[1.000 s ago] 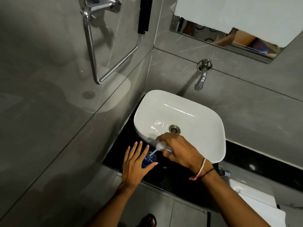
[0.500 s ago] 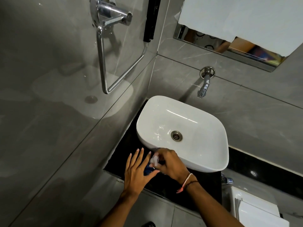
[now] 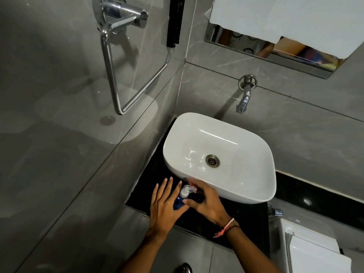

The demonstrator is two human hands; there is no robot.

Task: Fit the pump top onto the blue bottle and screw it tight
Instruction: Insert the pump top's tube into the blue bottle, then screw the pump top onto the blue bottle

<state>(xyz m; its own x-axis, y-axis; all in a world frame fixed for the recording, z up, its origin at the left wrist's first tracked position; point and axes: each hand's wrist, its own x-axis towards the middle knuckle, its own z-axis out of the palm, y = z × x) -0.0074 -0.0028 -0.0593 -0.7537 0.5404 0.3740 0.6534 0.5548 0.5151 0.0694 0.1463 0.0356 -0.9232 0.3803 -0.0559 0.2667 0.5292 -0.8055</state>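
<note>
Half done, I judge: pump top [image 3: 186,191] sits on blue bottle [image 3: 179,201] just before the basin [image 3: 244,194]; left hand [image 3: 164,205] fingers splayed bracing it, right hand [image 3: 206,202] fingers pinching the collar; tightening remains.

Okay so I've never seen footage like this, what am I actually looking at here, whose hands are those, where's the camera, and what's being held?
There is no machine here. A person wears a wide-angle camera on the head, looking forward and down, so the arms coming in from the bottom are that person's own. This is the only view.

The scene is a bathroom corner: a white basin sits on a black counter, with a tap on the grey wall above it and a chrome towel ring on the side wall.

The blue bottle stands on the counter in front of the basin. The left hand steadies it with the fingers spread, and the right hand is closed around the neck just below the whitish pump top, which sits on the bottle. How far it is screwed down cannot be seen.
</note>
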